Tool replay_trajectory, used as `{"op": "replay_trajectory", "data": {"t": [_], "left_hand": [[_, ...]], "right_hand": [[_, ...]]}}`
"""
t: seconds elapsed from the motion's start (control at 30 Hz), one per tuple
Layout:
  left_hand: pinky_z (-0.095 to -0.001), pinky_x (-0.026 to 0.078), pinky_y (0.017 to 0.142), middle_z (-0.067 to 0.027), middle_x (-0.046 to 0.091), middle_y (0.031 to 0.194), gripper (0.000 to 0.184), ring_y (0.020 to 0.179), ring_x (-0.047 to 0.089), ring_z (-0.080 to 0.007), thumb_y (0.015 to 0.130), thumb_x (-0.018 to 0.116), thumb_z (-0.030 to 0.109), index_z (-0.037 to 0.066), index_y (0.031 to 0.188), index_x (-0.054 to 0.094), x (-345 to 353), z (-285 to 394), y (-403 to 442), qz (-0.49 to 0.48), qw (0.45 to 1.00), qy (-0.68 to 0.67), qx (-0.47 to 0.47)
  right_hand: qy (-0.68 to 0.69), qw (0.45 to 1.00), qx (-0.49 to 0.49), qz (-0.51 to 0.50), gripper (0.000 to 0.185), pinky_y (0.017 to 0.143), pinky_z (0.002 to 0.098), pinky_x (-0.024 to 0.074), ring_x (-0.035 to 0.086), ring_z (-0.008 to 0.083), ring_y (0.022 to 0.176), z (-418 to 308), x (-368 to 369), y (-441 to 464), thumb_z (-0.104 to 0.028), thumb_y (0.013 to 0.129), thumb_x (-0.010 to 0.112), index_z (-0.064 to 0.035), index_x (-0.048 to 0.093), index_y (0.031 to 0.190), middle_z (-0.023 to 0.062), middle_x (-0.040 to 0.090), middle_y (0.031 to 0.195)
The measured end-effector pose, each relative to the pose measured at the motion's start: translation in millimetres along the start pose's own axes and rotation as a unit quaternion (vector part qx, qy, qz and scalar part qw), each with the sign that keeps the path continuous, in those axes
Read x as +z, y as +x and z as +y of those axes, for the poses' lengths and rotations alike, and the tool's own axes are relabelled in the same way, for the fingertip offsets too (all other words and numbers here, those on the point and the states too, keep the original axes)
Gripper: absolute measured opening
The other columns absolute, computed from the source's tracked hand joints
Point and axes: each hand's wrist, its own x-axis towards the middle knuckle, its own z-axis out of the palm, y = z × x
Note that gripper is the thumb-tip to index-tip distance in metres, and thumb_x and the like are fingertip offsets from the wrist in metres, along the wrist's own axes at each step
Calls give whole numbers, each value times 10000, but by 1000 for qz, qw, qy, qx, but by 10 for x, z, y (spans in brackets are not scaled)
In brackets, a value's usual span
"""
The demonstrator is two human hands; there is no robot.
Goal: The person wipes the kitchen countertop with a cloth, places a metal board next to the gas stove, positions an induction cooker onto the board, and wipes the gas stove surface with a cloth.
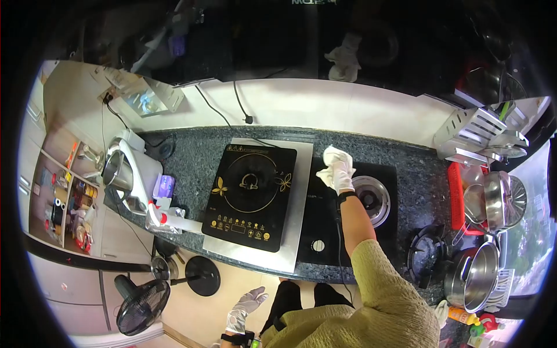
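Observation:
My right hand (343,178), in a whitish glove, is closed on a white cloth (335,158). It presses the cloth at the back left of the black glass gas hob (326,223), beside a silver burner ring (380,197). My left hand (249,303), also gloved, hangs low in front of the counter. Its fingers are stretched out and hold nothing. To the left of the cloth lies a black induction cooker (250,191) with gold markings, resting on a silver metal sheet (301,185).
A stand mixer (136,180) and a purple pack (165,187) are on the left. A red basket (457,197), a steel pot (474,278) and a burner grate (426,252) are on the right. A fan (144,307) stands on the floor. A cord crosses the hob's front edge.

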Motion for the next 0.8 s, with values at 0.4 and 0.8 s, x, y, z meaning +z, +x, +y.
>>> {"op": "replay_trajectory", "data": {"t": [0.4, 0.8], "left_hand": [[-340, 408, 1040, -105, 588, 1317, 553, 1231, 537, -243, 955, 541, 464, 88, 1360, 512, 79, -56, 33, -35, 999, -10, 19], [-335, 400, 1055, -135, 556, 1350, 524, 1260, 518, -259, 969, 538, 389, 42, 1360, 494, -193, -116, 353, -45, 992, 86, 76]], "right_hand": [[142, 974, 151, 90, 489, 648, 262, 508, 572, 152, 886, 440, 11, -1516, -7, 910, 542, -117, 452, 1379, 50, 514, 1201], [-335, 934, -105, 67, 472, 857, 305, 440, 534, 237, 994, 584, -913, -2570, -21, 815, 595, -26, 529, 1282, 100, 557, 1142]]}}
